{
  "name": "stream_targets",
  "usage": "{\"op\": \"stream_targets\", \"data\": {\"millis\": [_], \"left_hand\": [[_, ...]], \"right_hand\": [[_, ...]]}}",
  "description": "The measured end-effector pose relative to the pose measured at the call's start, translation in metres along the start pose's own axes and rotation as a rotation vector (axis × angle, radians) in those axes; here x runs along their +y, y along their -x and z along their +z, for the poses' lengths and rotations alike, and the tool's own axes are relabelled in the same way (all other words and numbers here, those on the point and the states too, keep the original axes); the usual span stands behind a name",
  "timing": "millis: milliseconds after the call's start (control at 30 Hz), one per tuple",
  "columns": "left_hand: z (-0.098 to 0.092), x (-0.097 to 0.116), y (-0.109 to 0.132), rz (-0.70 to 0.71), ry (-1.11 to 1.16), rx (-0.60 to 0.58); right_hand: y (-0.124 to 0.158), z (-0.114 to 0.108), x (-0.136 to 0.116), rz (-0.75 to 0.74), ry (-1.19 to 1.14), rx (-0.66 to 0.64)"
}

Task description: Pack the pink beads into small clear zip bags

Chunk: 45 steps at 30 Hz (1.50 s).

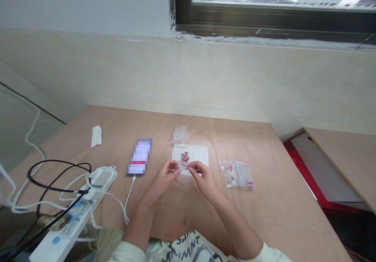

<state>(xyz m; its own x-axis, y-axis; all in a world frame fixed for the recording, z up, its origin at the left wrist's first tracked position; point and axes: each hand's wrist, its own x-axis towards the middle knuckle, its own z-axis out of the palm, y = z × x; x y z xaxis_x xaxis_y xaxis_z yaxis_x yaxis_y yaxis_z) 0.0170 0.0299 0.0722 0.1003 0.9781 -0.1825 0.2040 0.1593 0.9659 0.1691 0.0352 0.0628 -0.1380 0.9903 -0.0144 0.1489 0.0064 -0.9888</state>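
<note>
Shirt lettering [190, 247] is unclear; left hand [168, 173] and right hand [203, 175] pinch plastic [182, 165].

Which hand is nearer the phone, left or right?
Left. The left hand is to the right of the phone and slightly nearer the wearer; the right hand is farther right, past the left hand.
</note>
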Motion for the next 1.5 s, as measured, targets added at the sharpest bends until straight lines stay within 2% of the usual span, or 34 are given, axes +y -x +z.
{"op": "stream_targets", "data": {"millis": [133, 267, 500, 700, 967, 1100, 1300, 1500], "left_hand": [[-0.008, 0.010, 0.004, -0.015, 0.030, -0.026], [-0.009, 0.007, 0.005, -0.014, 0.071, -0.057], [-0.011, 0.009, 0.009, 0.050, -0.049, -0.130], [-0.007, 0.011, 0.005, 0.057, -0.061, -0.037], [0.001, 0.018, 0.003, 0.036, -0.006, -0.210], [0.005, 0.019, -0.002, 0.089, -0.082, -0.157], [0.002, 0.022, -0.007, 0.035, -0.053, -0.206], [0.001, 0.017, -0.013, 0.059, -0.103, -0.088]], "right_hand": [[0.003, -0.003, 0.003, 0.112, -0.233, 0.035], [0.005, -0.007, 0.006, 0.181, -0.194, 0.040], [0.007, -0.012, -0.002, 0.136, -0.075, 0.070], [0.007, -0.009, -0.006, 0.140, -0.127, -0.015], [0.002, -0.005, -0.005, 0.100, -0.093, 0.028], [-0.001, -0.002, -0.003, 0.154, -0.175, -0.019], [-0.006, -0.010, -0.004, 0.264, -0.270, 0.029], [-0.004, -0.014, 0.000, 0.258, -0.301, -0.008]]}}
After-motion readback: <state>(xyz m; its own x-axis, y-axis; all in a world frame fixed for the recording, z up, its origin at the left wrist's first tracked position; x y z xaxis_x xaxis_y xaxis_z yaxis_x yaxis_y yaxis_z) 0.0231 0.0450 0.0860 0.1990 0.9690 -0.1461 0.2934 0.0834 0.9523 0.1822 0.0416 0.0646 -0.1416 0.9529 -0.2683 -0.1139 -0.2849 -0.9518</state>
